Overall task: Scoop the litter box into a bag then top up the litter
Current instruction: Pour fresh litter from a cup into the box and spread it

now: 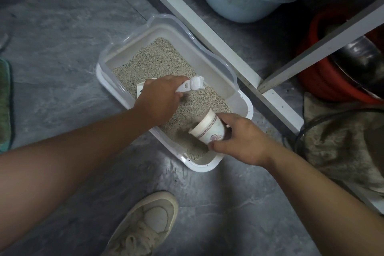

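Observation:
A white litter box (216, 62) with a clear rim stands on the grey floor, filled with pale grainy litter (153, 58). My left hand (160, 100) is closed around the handle of a white scoop (193, 85), whose blade is mostly hidden under the hand in the litter. My right hand (241, 139) grips a patterned paper cup (209, 129), tipped on its side with its mouth toward the left. A blurred stream of litter pours from the cup onto a mound at the box's near end. No bag is in view.
A white shelf frame (218, 33) runs diagonally right behind the box. Behind it sit a pale blue bucket (232, 0) and a red basin (324, 81) with a metal bowl. A cloth lies at right, my shoe (149, 224) at bottom, a green mat (5, 106) at left.

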A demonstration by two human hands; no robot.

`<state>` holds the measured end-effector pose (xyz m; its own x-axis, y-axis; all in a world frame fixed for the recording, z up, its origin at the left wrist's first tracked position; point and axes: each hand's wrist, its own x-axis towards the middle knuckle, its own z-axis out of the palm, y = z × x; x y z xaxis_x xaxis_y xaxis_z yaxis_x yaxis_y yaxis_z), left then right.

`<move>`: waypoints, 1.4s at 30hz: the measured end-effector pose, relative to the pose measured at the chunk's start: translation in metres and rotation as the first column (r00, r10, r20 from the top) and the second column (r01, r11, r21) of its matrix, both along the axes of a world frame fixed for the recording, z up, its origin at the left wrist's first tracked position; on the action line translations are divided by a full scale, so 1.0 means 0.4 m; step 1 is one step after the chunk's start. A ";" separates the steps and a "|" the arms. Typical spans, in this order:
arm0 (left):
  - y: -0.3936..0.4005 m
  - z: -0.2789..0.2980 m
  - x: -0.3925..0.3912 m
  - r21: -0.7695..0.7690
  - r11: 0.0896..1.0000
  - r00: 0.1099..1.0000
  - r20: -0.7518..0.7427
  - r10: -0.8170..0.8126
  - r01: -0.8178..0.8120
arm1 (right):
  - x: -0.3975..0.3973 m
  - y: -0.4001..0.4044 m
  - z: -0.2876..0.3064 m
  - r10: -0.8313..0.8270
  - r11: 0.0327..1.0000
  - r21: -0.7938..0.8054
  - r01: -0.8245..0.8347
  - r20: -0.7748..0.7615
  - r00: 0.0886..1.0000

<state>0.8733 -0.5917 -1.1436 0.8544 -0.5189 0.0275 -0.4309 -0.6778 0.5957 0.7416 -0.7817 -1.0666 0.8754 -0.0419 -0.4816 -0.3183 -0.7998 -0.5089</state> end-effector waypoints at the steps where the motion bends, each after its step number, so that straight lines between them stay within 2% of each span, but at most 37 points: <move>1: 0.001 -0.002 0.001 -0.001 1.000 1.000 -0.003 0.000 0.000 | 0.004 -0.004 -0.005 -0.034 0.999 -0.028 0.035 0.038 0.999; 5: 0.004 -0.006 0.003 -0.005 1.000 1.000 0.000 -0.011 0.011 | 0.026 -0.040 -0.022 -0.170 0.960 -0.191 0.207 0.193 0.966; 9: 0.001 -0.004 0.003 -0.009 1.000 1.000 0.003 -0.011 0.011 | 0.039 -0.055 -0.022 -0.081 0.975 -0.197 0.104 0.120 0.989; 12: 0.000 -0.004 0.004 -0.006 1.000 1.000 -0.001 -0.010 0.010 | 0.054 -0.061 -0.027 -0.177 0.955 -0.201 0.219 0.206 0.962; 16: 0.001 -0.002 0.005 -0.002 1.000 1.000 0.001 -0.013 0.013 | 0.072 -0.056 -0.034 -0.154 0.949 -0.241 0.204 0.214 0.965; 19: -0.001 -0.004 0.005 0.018 1.000 1.000 0.005 -0.012 0.012 | 0.086 -0.064 -0.035 -0.250 0.918 -0.227 0.324 0.301 0.920; 23: 0.000 -0.005 0.005 0.014 1.000 1.000 -0.008 -0.018 0.018 | 0.097 -0.068 -0.034 -0.203 0.935 -0.251 0.252 0.207 0.957; 26: 0.002 -0.006 0.005 0.012 1.000 1.000 0.001 -0.022 0.022 | 0.088 -0.071 -0.034 -0.249 0.926 -0.229 0.300 0.226 0.942; 31: 0.006 -0.007 0.006 -0.002 0.999 0.999 0.004 -0.033 0.034 | 0.050 -0.082 -0.036 -0.224 0.922 -0.276 0.271 0.190 0.956; 34: 0.006 -0.004 0.005 -0.014 0.999 0.999 0.003 -0.033 0.033 | 0.022 -0.095 -0.036 -0.176 0.940 -0.277 0.199 0.105 0.979; 37: 0.007 -0.004 0.004 -0.019 0.999 1.000 -0.002 -0.029 0.029 | 0.003 -0.117 -0.033 -0.244 0.916 -0.278 0.289 0.185 0.952; 40: 0.006 -0.003 0.003 -0.007 0.999 0.999 0.003 -0.034 0.034 | -0.009 -0.120 -0.027 -0.197 0.941 -0.260 0.218 0.106 0.975; 42: 0.006 -0.003 0.003 -0.006 0.999 0.999 0.006 -0.032 0.032 | -0.013 -0.117 -0.028 -0.191 0.946 -0.239 0.217 0.126 0.973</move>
<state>0.8746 -0.5893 -1.1448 0.8374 -0.5455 0.0353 -0.4554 -0.6604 0.5970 0.7364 -0.8285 -1.0778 0.8785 -0.3324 -0.3431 -0.4458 -0.8286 -0.3386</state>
